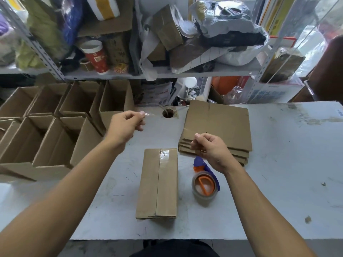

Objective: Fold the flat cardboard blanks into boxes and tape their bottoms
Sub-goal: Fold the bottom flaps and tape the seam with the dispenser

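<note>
Stretching a strip of clear tape point(167, 123) between them, both hands hover above the white table point(278, 164) near the centre of the frame. The left hand point(126, 125) is closed, pinching one end of the strip between thumb and fingertips; the right hand point(211, 151) is closed too, pinching the other end (the tape itself is so transparent that only glints of it show). Below the hands, in the lower middle of the frame, a folded box point(157, 184) stands bottom-up on the table, its two flaps meeting along a centre seam, with a short piece of shiny tape already across the far end of that seam. Just right of the box lies a tape dispenser point(204, 184), its roll wrapped round an orange core with a blue handle. Further back, right of centre, rests a stack of flat cardboard blanks point(219, 127). Along the left edge of the frame sit rows of finished open boxes point(46, 127), mouths up.
</note>
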